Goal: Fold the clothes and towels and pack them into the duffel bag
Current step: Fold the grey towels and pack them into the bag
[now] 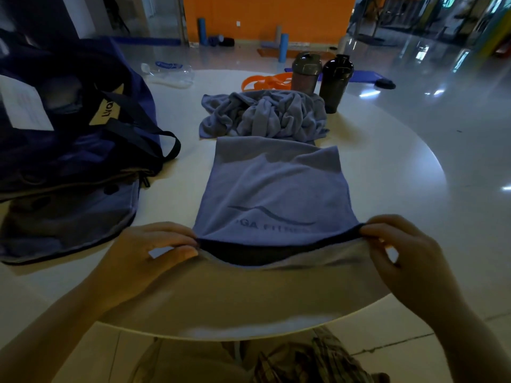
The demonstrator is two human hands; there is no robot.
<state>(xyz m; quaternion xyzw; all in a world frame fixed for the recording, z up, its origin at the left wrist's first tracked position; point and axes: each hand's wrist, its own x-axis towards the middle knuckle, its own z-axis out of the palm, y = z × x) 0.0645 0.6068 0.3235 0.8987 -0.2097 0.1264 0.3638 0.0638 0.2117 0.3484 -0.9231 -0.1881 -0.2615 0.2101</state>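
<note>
Head view: a blue-grey microfibre towel (272, 189) lies lengthwise on the round white table (387, 172), printed with a dark wave line and partly readable lettering ("GA FIT"). Its near edge is lifted off the tabletop and pulled taut between two hands, so the dark underside shows beneath the hem. The left hand (150, 248) pinches the near left corner between thumb and curled fingers; the right hand (398, 252) pinches the near right corner the same way. The far end lies flat, touching a second towel (264, 114) of the same colour (this one crumpled in a heap).

At the left stands a navy duffel bag (69, 128), unzipped, with a white tag (23, 106) and black carry straps; its inside is too dark to tell what it holds. A folded grey-blue cloth (69, 219) lies just beside it, under its near edge.

Behind the heap stand two dark shaker bottles (320, 78), side by side, with orange bands (266, 81) and one clear plastic water bottle (168, 71) lying on its side.
</note>
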